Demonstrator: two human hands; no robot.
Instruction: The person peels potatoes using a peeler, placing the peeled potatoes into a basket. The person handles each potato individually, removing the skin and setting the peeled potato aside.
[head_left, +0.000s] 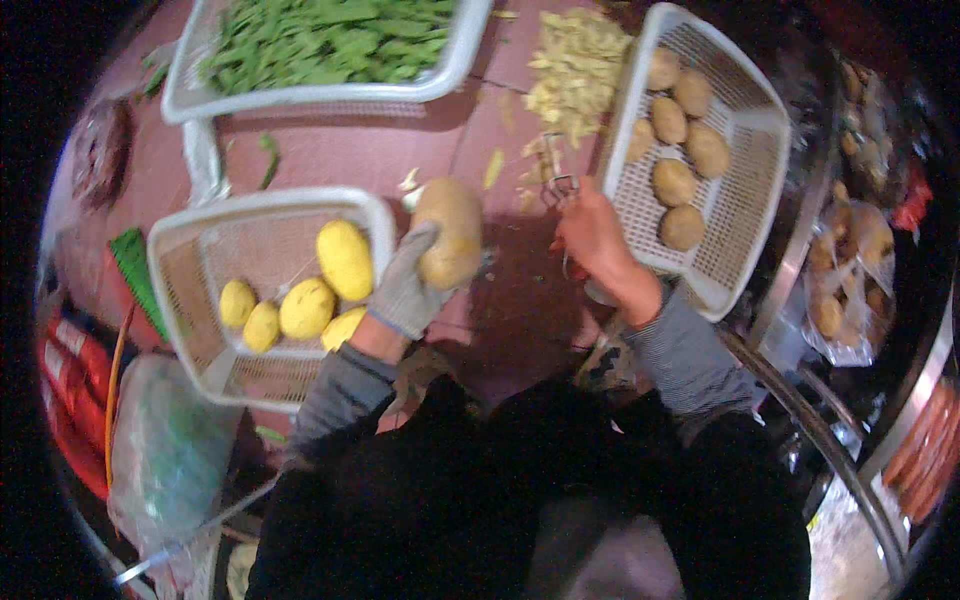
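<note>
My left hand (409, 289), in a pale grey glove, grips a large unpeeled potato (454, 236) above the reddish floor. A metal peeler (560, 184) is held in my right hand (600, 244), its head apart from the potato. To the left, a white plastic basket (270, 201) holds several peeled yellow potatoes (307, 307). Beside my right hand, a second white basket (776, 150) contains several brown unpeeled potatoes (673, 181). A heap of pale potato peelings (576, 75) lies on the floor beyond the peeler.
A large white basket (322, 94) of cut green leaves (352, 37) stands at the far left. Clear bags of potatoes or similar produce (851, 281) lie at the right, past a metal bar (810, 427). A plastic bag with green contents (172, 442) sits at the lower left.
</note>
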